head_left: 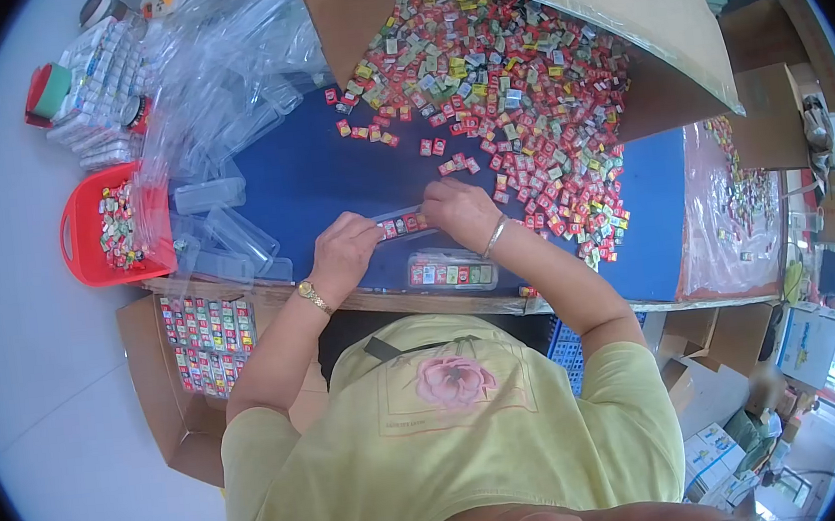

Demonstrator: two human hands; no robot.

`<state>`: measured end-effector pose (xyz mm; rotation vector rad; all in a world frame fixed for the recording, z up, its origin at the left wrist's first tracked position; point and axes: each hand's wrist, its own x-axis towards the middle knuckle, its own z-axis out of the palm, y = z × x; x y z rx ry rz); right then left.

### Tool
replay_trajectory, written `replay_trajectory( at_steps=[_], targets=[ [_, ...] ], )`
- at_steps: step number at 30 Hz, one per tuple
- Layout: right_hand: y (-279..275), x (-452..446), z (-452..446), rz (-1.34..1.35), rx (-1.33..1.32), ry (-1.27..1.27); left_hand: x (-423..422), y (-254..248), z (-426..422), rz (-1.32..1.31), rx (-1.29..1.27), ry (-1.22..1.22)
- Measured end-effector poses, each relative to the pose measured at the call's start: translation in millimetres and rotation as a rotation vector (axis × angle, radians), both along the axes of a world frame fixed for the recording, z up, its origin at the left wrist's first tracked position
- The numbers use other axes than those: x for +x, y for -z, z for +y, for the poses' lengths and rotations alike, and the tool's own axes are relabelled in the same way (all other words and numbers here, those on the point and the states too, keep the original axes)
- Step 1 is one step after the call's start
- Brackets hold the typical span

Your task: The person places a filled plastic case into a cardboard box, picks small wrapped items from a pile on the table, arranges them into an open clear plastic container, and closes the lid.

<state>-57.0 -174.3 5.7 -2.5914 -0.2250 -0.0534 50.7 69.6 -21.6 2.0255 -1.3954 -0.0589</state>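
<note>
The case (399,213) lies on the bench (297,161) between the two hands, a row of small pieces (404,226) showing in it. The left hand (346,252) grips its left end; the right hand (461,214) bends over its right end, its fingertips hidden, so I cannot tell whether they clamp the wall or press a piece. If the two hands push unevenly, the case could twist and the row might buckle or spill. A second case (482,274), also showing a row, sits just nearer the person than the case, close to the bench edge; a dropping wrist could knock it over that edge. Right of the case and beyond it, the pile (512,91) spreads from the carton (666,26); a careless right forearm could drag pieces loose, and a lone piece (528,292) at the edge, nearer the person and to the right, looks likeliest to fall. Left of the case, clear boxes (245,239) lie at angles and could slide if the left elbow swings out.
</note>
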Motion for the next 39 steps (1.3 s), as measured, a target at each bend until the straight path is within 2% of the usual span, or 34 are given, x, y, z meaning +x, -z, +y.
replay_trajectory(
  at_steps=[2, 5, 9, 15, 18, 21, 25, 29, 33, 38, 39],
  targets=[
    [-6.9, 2.8, 6.2, -0.029, 0.037, -0.001, -3.7, -6.5, -1.2, -0.002, -0.024, 0.005],
    [2.8, 9.6, 14.1, 0.008, -0.026, -0.065, -10.9, -18.7, 0.0, 0.047, -0.026, -0.157],
    [-7.8, 5.4, 0.8, -0.048, -0.027, -0.073, -8.0, -22.3, 2.9, 0.015, 0.114, -0.112],
    [-2.9, -10.8, -12.0, -0.093, -0.108, -0.051, -1.6, -21.2, -4.9, 0.078, 0.169, -0.103],
    [-19.1, -16.8, -13.9, -0.051, 0.028, -0.016, -4.0, -41.9, -8.2, 0.116, 0.165, -0.102],
    [-55.1, -50.6, -15.7, -0.072, 0.12, -0.011, -20.9, -71.8, -3.7, 0.233, 0.043, -0.005],
    [-62.6, -104.6, -7.2, 0.019, 0.14, 0.038, -57.9, -72.3, -7.0, 0.214, 0.027, 0.1],
    [-42.9, -129.4, 0.0, 0.016, 0.098, 0.11, -71.3, -39.8, -7.6, 0.179, 0.083, 0.1],
    [-43.6, -133.2, 6.2, -0.014, 0.048, 0.155, -72.2, -42.0, -7.3, 0.189, 0.08, 0.098],
    [-45.2, -134.6, 5.7, -0.075, 0.134, 0.193, -68.4, -63.6, -11.8, 0.138, 0.06, 0.089],
    [-45.5, -132.8, 3.9, -0.093, 0.168, 0.199, -65.1, -64.9, -13.7, 0.193, 0.033, 0.087]
  ],
)
